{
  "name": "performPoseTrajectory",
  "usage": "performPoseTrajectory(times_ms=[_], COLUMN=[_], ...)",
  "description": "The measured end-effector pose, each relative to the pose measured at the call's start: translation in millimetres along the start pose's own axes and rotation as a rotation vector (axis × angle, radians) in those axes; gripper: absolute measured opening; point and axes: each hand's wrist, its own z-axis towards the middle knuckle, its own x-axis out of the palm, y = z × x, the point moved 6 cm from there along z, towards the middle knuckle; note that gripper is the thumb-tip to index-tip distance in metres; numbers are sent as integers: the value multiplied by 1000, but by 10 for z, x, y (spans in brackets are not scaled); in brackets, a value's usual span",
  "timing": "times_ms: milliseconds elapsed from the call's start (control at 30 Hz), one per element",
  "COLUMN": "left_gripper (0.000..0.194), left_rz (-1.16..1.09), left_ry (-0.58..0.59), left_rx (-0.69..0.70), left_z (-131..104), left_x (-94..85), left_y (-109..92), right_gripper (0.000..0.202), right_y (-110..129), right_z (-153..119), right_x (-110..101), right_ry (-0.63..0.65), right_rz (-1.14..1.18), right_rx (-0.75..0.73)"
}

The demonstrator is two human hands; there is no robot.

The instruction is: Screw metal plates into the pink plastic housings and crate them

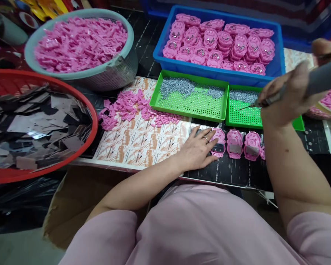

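My left hand (198, 148) lies flat on the table, its fingers touching the leftmost pink plastic part (218, 141) in a short row of pink parts (242, 144). My right hand (288, 94) grips a grey powered screwdriver (320, 79). Its thin bit points left over the right green tray (241, 116), close to the small grey screws (242, 96) lying in it.
A second green tray (190, 106) holds more screws. Behind is a blue bin (215, 70) of stacked pink parts. A grey basket (118, 70) holds pink pieces, a red basket (91, 121) dark flat pieces. Loose pink pieces (127, 108) lie on printed sheets.
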Motion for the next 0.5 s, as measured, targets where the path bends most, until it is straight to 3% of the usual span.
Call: performPoseTrajectory(times_ms=[100, 267, 500], left_gripper=[51, 50, 45], left_rz=[-6, -30, -74], left_ry=[-19, -32, -38], left_rx=[22, 37, 48], left_z=[-10, -25, -42], left_x=[-4, -4, -43], left_y=[-20, -22, -19], right_gripper=[40, 43, 54], right_y=[-227, -424, -440], right_z=[55, 35, 35], right_x=[22, 196, 268], right_ry=[-82, 68, 65], right_rz=[-77, -113, -171], right_rx=[-162, -99, -85])
